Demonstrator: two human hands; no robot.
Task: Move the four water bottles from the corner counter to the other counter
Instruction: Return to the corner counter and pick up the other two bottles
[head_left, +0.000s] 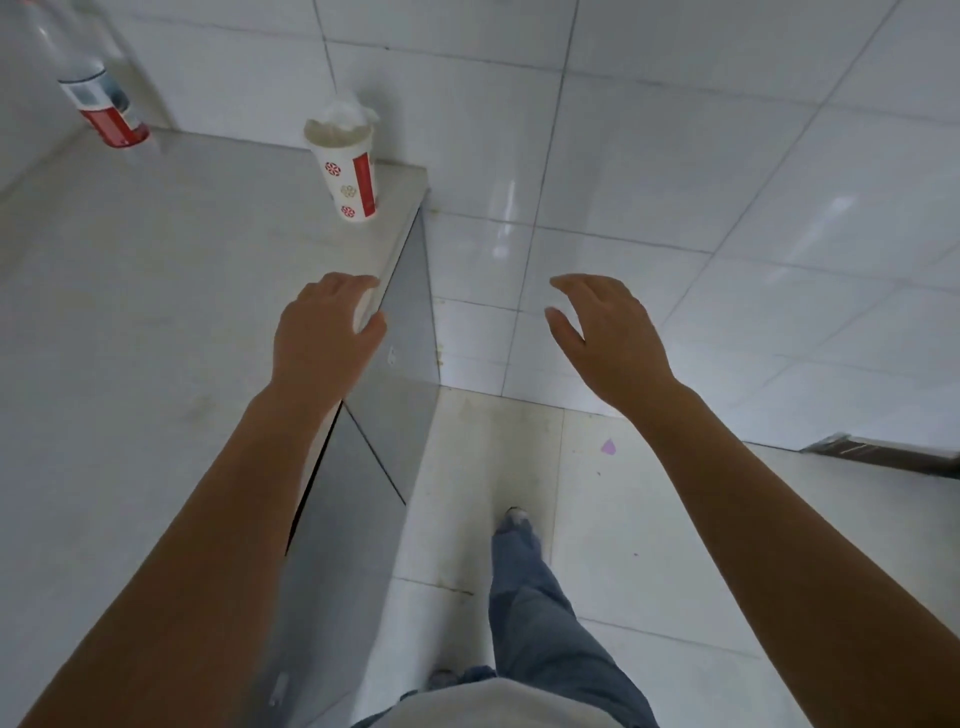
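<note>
A pale counter (130, 312) fills the left of the view, ending at a tiled wall. One water bottle (91, 88) with a red label stands at its far left corner, long axis upright though tilted by the lens, top out of frame. Near the counter's right edge stands a paper cup (349, 171). Both hands are empty, fingers loosely spread. The left hand (324, 338) hovers over the counter edge, nearer the bottle, which lies ahead and leftward; the right hand (610, 338) hangs over the floor.
</note>
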